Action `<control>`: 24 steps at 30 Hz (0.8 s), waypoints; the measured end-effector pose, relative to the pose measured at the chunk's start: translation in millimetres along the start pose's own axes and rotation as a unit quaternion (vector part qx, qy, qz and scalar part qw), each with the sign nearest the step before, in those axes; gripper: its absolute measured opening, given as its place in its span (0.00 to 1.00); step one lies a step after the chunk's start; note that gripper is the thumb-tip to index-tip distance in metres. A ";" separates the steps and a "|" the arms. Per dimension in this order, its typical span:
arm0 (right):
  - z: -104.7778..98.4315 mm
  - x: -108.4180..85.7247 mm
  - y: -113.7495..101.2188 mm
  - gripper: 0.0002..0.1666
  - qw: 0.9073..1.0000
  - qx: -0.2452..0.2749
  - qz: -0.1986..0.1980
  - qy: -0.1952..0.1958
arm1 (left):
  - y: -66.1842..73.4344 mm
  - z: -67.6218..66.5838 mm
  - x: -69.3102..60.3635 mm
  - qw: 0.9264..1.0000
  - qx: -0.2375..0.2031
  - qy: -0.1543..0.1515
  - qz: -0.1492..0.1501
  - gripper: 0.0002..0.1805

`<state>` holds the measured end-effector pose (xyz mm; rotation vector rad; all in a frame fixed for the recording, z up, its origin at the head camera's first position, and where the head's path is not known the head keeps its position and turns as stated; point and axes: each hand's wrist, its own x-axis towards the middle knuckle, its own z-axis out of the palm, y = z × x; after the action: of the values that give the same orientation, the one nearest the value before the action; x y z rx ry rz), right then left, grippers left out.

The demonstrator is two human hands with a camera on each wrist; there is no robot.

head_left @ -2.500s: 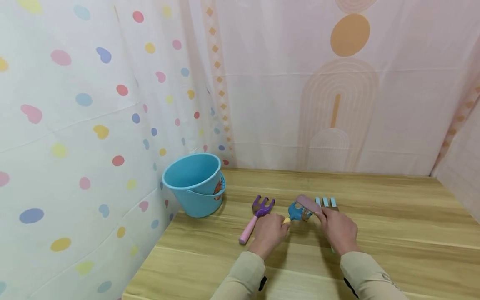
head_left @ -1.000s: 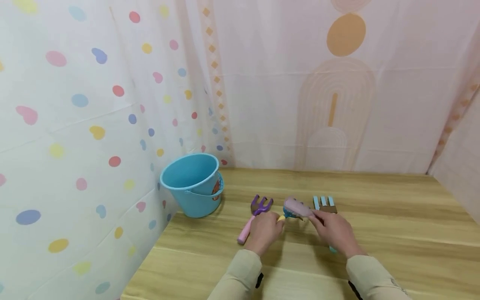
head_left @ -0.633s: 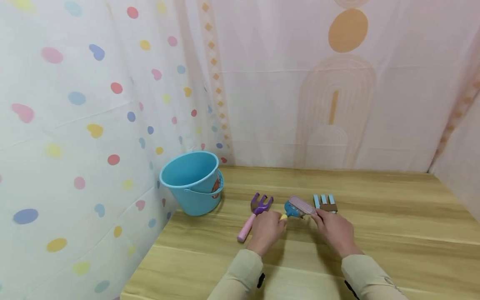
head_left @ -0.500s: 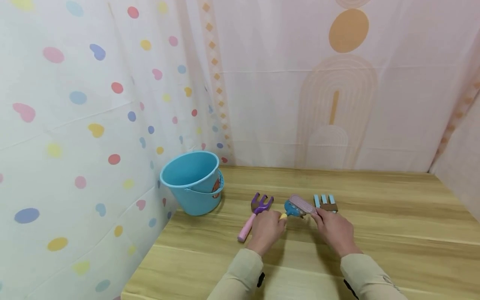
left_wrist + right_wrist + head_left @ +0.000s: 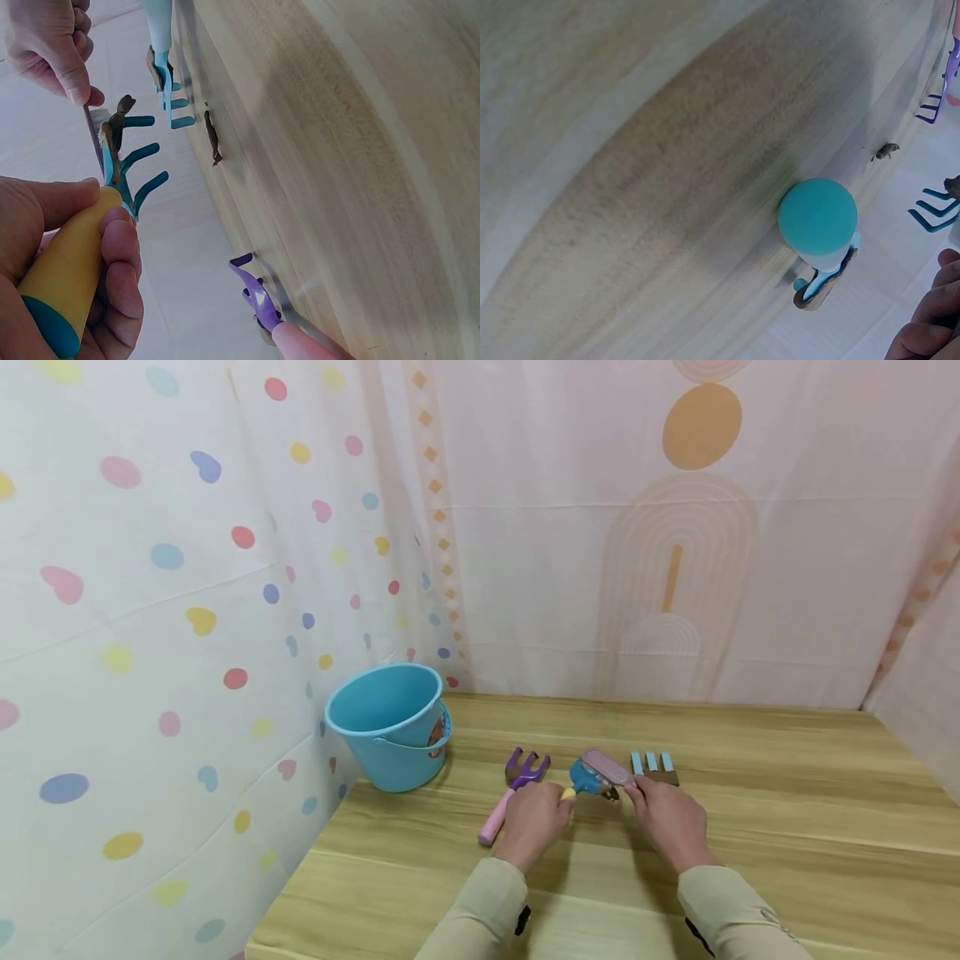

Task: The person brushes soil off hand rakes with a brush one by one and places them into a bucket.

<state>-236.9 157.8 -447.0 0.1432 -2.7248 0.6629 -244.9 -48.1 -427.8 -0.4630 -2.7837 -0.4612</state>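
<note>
My left hand [image 5: 534, 822] grips the yellow handle [image 5: 71, 262] of a small blue hand rake [image 5: 587, 778], held above the table. Brown mud-like clumps [image 5: 116, 127] cling to the back of its head, and its tines [image 5: 142, 154] point toward the wood in the left wrist view. With thumb and fingers, my right hand [image 5: 671, 822] pinches the end of a pink brush [image 5: 606, 767]. The brush lies across the rake's head; the left wrist view shows it edge-on. Beneath them a loose brown piece [image 5: 212, 139] lies on the table.
A purple rake with pink handle [image 5: 495, 818] lies left of my left hand. A light blue rake [image 5: 651, 762], smeared brown, lies behind my right hand. At the table's [image 5: 810, 793] back left stands a blue bucket [image 5: 397, 760]. Curtains hang behind and left.
The brush has slid left over the blue rake's head, then a little back to the right. Both hands keep their grips. The other rakes and the bucket stay put.
</note>
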 end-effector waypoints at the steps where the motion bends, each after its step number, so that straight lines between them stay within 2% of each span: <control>1: -0.9 -0.2 1.7 0.18 1.000 0.003 0.001 0.003 | 0.7 -0.5 0.0 1.000 -0.001 -0.004 0.000 0.19; 7: -10.7 0.5 14.1 0.17 1.000 0.011 0.013 0.018 | 6.8 -6.8 0.4 0.999 -0.025 -0.026 -0.005 0.17; 14: -18.6 2.0 9.9 0.22 0.999 0.035 0.026 -0.003 | 7.1 -8.3 4.0 0.999 -0.034 -0.031 -0.027 0.15; 16: -19.3 1.9 6.1 0.24 0.998 0.050 0.017 -0.015 | 4.9 -6.0 4.6 0.999 -0.027 -0.030 -0.037 0.16; 19: -17.7 1.5 0.5 0.23 0.997 0.066 -0.021 -0.033 | 1.1 -2.8 5.6 0.999 -0.016 -0.018 -0.044 0.17; 22: -14.1 -0.6 -3.4 0.22 0.997 0.052 -0.046 -0.029 | -0.4 -2.4 5.8 0.999 -0.014 -0.013 -0.035 0.18; 24: -11.2 -1.8 -4.5 0.21 0.998 0.036 -0.047 -0.024 | -0.4 -2.2 5.0 0.999 -0.015 -0.016 -0.024 0.19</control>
<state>-231.2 159.0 -436.3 0.3050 -2.7221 0.7388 -249.1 -47.9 -424.3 -0.4143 -2.8281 -0.5120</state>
